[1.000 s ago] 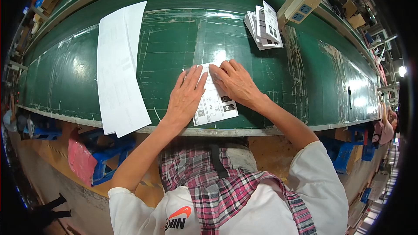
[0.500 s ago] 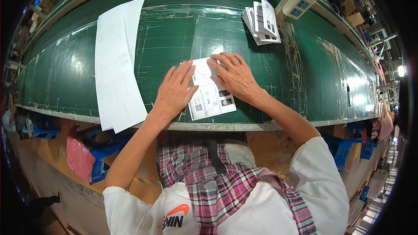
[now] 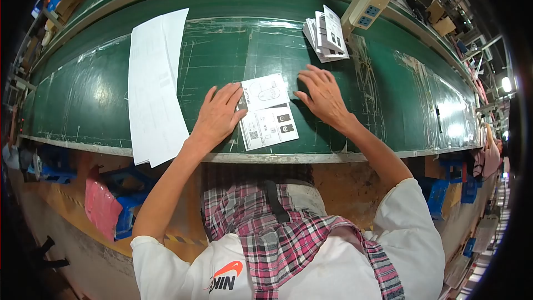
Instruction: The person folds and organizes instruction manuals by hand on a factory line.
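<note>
Head view: green tabletop stretches beneath the printed leaflet; long white sheets lie left of it, a folded paper stack beyond it to the right. My left hand, loosely spread, touches the leaflet's left edge; my right hand, also spread, is just right of it.

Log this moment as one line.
left hand: at left edge of printed sheet | right hand: empty, just right of it | white sheets: farther left on bench | folded papers: near socket box

Smooth paper leaflet, glossy but scratched tabletop, matt cloth apron
</note>
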Demonstrator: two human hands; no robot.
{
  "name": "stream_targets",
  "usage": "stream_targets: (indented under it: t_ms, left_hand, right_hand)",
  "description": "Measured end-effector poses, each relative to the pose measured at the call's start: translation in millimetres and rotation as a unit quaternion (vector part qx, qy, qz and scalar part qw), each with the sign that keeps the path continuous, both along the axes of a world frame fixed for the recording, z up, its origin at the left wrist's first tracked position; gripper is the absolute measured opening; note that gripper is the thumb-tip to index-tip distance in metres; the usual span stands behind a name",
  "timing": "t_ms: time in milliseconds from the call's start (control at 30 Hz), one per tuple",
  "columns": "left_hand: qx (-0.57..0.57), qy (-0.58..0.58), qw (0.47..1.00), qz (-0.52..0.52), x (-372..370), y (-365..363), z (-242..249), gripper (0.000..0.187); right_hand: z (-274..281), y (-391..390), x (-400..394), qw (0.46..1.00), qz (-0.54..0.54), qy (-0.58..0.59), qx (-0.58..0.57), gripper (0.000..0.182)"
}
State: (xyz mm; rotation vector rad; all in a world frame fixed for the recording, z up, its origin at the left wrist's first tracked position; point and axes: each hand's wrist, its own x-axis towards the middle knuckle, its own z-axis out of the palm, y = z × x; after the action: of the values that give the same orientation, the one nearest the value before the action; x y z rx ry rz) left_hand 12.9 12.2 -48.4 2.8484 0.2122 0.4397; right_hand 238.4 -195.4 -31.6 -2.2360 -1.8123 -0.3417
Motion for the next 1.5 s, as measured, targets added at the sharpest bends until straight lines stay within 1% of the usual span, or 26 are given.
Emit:
stream_targets:
  t_ms: [33,67,167,200,267,333,467,567,600,667,733,767,833,900,933,967,1000,1033,1100,1133,1167,1233,1333,1433,1467,1500]
  left_hand:
    - [0.012,-0.002,1.000,-0.003,3,3,3,0.044]
    - [0.023,-0.002,1.000,-0.005,6,6,6,0.040]
    - [0.024,0.095,0.995,0.007,30,13,26,0.029]
    - [0.026,0.069,0.997,0.010,36,15,25,0.028]
    - [0.029,0.017,0.999,0.016,48,19,14,0.026]
    - [0.018,0.045,0.998,0.041,54,21,17,0.030]
    - [-0.019,0.126,0.990,0.068,66,29,30,0.037]
    - [-0.177,0.203,0.961,0.058,74,39,46,0.037]
    - [-0.272,0.207,0.938,0.057,73,44,47,0.036]
    - [-0.455,0.210,0.864,0.053,67,55,47,0.033]
    - [-0.548,0.194,0.810,0.070,55,57,58,0.034]
    - [-0.593,0.185,0.780,0.078,48,58,62,0.035]
    - [-0.642,0.171,0.744,0.075,40,65,48,0.035]
    - [-0.674,0.166,0.717,0.068,31,65,39,0.040]
    - [-0.697,0.168,0.694,0.060,29,62,37,0.041]
    - [-0.709,0.167,0.683,0.058,27,60,31,0.041]
    - [-0.713,0.164,0.679,0.054,24,57,32,0.042]
    - [-0.717,0.161,0.676,0.050,21,53,33,0.043]
    - [-0.651,0.092,0.745,0.112,18,47,31,0.053]
    - [-0.606,0.047,0.786,0.114,16,46,35,0.063]
    - [-0.635,-0.002,0.764,0.117,18,44,39,0.064]
    - [-0.727,-0.035,0.679,0.099,15,36,51,0.061]
    - [-0.668,0.017,0.736,0.106,16,37,38,0.049]
    - [-0.598,0.009,0.800,0.053,13,28,36,0.035]
    - [-0.614,-0.004,0.787,0.059,14,25,35,0.027]
    - [-0.613,-0.009,0.788,0.059,15,23,34,0.027]
  right_hand:
    - [5,2,-1,1.000,0.022,0.015,0.009,0.046]
    - [7,4,-7,0.995,0.082,0.038,0.030,0.039]
    - [0,12,-19,0.985,0.170,0.030,0.019,0.038]
    - [-1,12,-21,0.986,0.165,0.027,-0.011,0.037]
    - [-1,10,-20,0.985,0.164,0.056,-0.022,0.036]
    - [0,9,-21,0.983,0.164,0.080,-0.023,0.036]
    - [-2,7,-23,0.983,0.161,0.084,-0.022,0.038]
    - [1,8,-18,0.981,0.170,0.088,-0.037,0.044]
    - [1,7,-16,0.980,0.175,0.085,-0.044,0.047]
    - [3,7,-12,0.980,0.180,0.079,-0.034,0.052]
    - [9,8,-10,0.980,0.183,0.073,-0.001,0.056]
    - [11,10,-9,0.980,0.186,0.075,0.018,0.057]
    - [17,14,-10,0.977,0.192,0.078,0.055,0.059]
    - [31,19,-14,0.968,0.202,0.102,0.109,0.050]
    - [37,21,-16,0.962,0.209,0.119,0.126,0.048]
    - [39,23,-17,0.956,0.216,0.137,0.143,0.045]
    - [37,28,-16,0.951,0.210,0.162,0.156,0.034]
    - [37,31,-16,0.943,0.193,0.220,0.159,0.032]
    - [38,36,-17,0.915,0.154,0.336,0.162,0.027]
    - [37,40,-19,0.874,0.129,0.428,0.190,0.021]
    - [41,41,-19,0.858,0.081,0.486,0.144,0.018]
    - [29,45,-16,0.753,0.052,0.643,0.132,0.024]
    - [21,47,-6,0.768,0.034,0.639,0.005,0.029]
    - [9,48,-6,0.761,0.035,0.647,-0.005,0.030]
    - [7,46,-7,0.760,0.032,0.649,0.004,0.029]
    - [7,46,-8,0.759,0.030,0.650,0.013,0.029]
